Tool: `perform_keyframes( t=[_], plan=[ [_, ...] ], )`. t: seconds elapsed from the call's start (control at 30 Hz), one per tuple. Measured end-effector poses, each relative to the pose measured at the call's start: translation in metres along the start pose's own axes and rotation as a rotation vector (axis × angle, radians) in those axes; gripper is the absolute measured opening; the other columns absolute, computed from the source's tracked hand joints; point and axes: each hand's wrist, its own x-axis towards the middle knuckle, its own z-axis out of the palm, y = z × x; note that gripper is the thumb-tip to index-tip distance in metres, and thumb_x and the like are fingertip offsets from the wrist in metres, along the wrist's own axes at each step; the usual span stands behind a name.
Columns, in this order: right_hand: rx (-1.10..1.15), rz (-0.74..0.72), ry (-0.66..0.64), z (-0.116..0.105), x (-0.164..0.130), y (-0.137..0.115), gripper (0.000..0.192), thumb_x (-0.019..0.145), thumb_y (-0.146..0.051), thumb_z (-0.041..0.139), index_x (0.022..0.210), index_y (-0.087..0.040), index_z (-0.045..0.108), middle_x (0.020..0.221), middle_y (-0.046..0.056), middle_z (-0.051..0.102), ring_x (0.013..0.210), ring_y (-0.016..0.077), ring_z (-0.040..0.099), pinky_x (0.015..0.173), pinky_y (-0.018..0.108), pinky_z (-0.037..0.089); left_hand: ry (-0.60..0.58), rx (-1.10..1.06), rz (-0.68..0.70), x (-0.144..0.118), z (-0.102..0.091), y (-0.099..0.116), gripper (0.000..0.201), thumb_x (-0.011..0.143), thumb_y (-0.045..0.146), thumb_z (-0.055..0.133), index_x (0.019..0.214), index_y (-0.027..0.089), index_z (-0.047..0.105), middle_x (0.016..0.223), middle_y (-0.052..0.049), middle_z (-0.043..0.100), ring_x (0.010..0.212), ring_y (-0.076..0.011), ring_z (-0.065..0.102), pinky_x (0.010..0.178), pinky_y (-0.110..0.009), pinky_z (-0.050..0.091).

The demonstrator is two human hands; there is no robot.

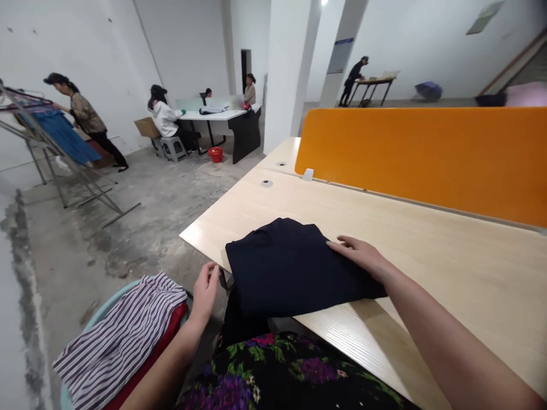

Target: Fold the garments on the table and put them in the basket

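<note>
The fingers (342, 244) of the right hand (361, 256) lie flat and together, pressing on the right side of a folded dark garment (290, 267); nothing is pinched between them. The left hand (205, 290) hangs just off the tabletop's near corner, its fingers (210, 272) loosely curled and slightly apart, close to the garment's left edge, though whether they touch the cloth is hard to tell from this angle.

The garment sits on the near corner of the pale wooden tabletop (427, 250), between the two hands, with the right hand plainly the nearer since it rests on it. Its long axis runs roughly left to right across the view, and its lower left part droops over the tabletop's edge toward the person's lap.

Below the left hand, a striped cloth (119, 341) lies on top of something red in a pale blue basin (102, 310). An orange divider (427, 154) stands along the far side. Further off, other people work at another table, and a clothes rack (51, 136) holds a blue garment.
</note>
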Motion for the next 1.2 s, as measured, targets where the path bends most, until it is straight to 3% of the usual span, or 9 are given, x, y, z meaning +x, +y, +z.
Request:
perform_keyframes(
  t=[0.07, 0.2, 0.33, 0.43, 0.73, 0.87, 0.97, 1.03, 1.2],
  plan=[
    [0.139, 0.04, -0.066, -0.005, -0.02, 0.008, 0.055, 0.057, -0.053, 0.078, 0.1, -0.021, 0.07, 0.105, 0.008, 0.071, 0.103, 0.0304, 0.063, 0.092, 0.042, 0.047, -0.092, -0.203, -0.193, -0.015, 0.011, 0.014, 0.041, 0.086, 0.054, 0.049, 0.105, 0.019, 0.056, 0.102, -0.008, 0.066, 0.094, -0.0224, 0.063, 0.078, -0.034, 0.053],
    [0.25, 0.093, -0.277, 0.008, -0.053, 0.013, 0.045, 0.05, -0.044, 0.083, 0.089, -0.024, 0.072, 0.093, 0.008, 0.074, 0.085, 0.031, 0.068, 0.074, 0.04, 0.057, -0.17, -0.561, -0.406, -0.032, 0.027, 0.036, 0.059, 0.072, 0.046, 0.072, 0.12, 0.02, 0.049, 0.112, -0.01, 0.065, 0.097, -0.0208, 0.064, 0.086, -0.033, 0.051],
    [0.2, 0.043, -0.203, 0.035, -0.068, 0.006, 0.039, 0.047, -0.045, 0.083, 0.081, -0.029, 0.071, 0.089, 0.009, 0.073, 0.082, 0.0342, 0.067, 0.063, 0.042, 0.058, -0.329, -0.752, -0.431, -0.038, 0.002, 0.025, 0.067, 0.06, 0.035, 0.083, 0.118, 0.015, 0.056, 0.112, -0.013, 0.066, 0.099, -0.0248, 0.064, 0.09, -0.037, 0.049],
    [0.188, -0.097, -0.214, 0.064, -0.077, -0.016, 0.043, 0.048, -0.048, 0.08, 0.085, -0.029, 0.07, 0.092, 0.008, 0.073, 0.088, 0.0352, 0.066, 0.073, 0.045, 0.056, -0.277, -0.756, -0.386, -0.053, -0.038, 0.011, 0.064, 0.061, 0.034, 0.082, 0.117, 0.013, 0.059, 0.112, -0.013, 0.067, 0.101, -0.0266, 0.064, 0.092, -0.039, 0.048],
    [0.309, -0.682, -0.622, 0.203, -0.112, -0.165, 0.046, 0.064, -0.043, 0.071, 0.105, -0.021, 0.067, 0.104, 0.003, 0.07, 0.101, 0.0278, 0.062, 0.091, 0.041, 0.048, 0.363, -0.536, -0.281, -0.124, -0.206, 0.004, 0.066, 0.064, 0.037, 0.079, 0.122, 0.015, 0.057, 0.108, -0.011, 0.07, 0.094, -0.0262, 0.067, 0.087, -0.039, 0.053],
    [0.133, -0.896, -0.68, 0.271, -0.12, -0.202, 0.061, 0.074, -0.039, 0.065, 0.13, -0.019, 0.053, 0.127, 0.008, 0.06, 0.114, 0.0279, 0.057, 0.098, 0.041, 0.044, 0.617, -0.469, -0.274, -0.153, -0.261, -0.028, 0.058, 0.065, 0.037, 0.079, 0.115, 0.015, 0.06, 0.106, -0.009, 0.071, 0.099, -0.0242, 0.066, 0.094, -0.036, 0.05],
    [-0.111, -0.927, -0.653, 0.309, -0.122, -0.179, 0.062, 0.077, -0.031, 0.06, 0.136, -0.016, 0.048, 0.136, 0.015, 0.052, 0.124, 0.03, 0.049, 0.104, 0.044, 0.039, 0.655, -0.454, -0.408, -0.162, -0.276, -0.083, 0.06, 0.061, 0.036, 0.082, 0.113, 0.014, 0.061, 0.105, -0.009, 0.071, 0.103, -0.0258, 0.065, 0.098, -0.037, 0.048],
    [-0.207, -0.97, -0.751, 0.321, -0.123, -0.144, 0.059, 0.077, -0.026, 0.058, 0.135, -0.015, 0.049, 0.138, 0.016, 0.049, 0.127, 0.0292, 0.046, 0.105, 0.045, 0.037, 0.633, -0.454, -0.524, -0.162, -0.278, -0.121, 0.056, 0.059, 0.032, 0.083, 0.109, 0.015, 0.062, 0.104, -0.01, 0.071, 0.105, -0.0273, 0.063, 0.099, -0.039, 0.047],
    [-0.335, -0.925, -0.897, 0.3, -0.128, -0.072, 0.055, 0.073, -0.018, 0.057, 0.128, -0.016, 0.056, 0.136, 0.015, 0.05, 0.123, 0.0271, 0.05, 0.103, 0.039, 0.04, 0.603, -0.345, -0.614, -0.161, -0.287, -0.17, 0.045, 0.061, 0.027, 0.08, 0.101, 0.016, 0.063, 0.097, -0.008, 0.071, 0.105, -0.0279, 0.063, 0.097, -0.04, 0.047]
  ],
)
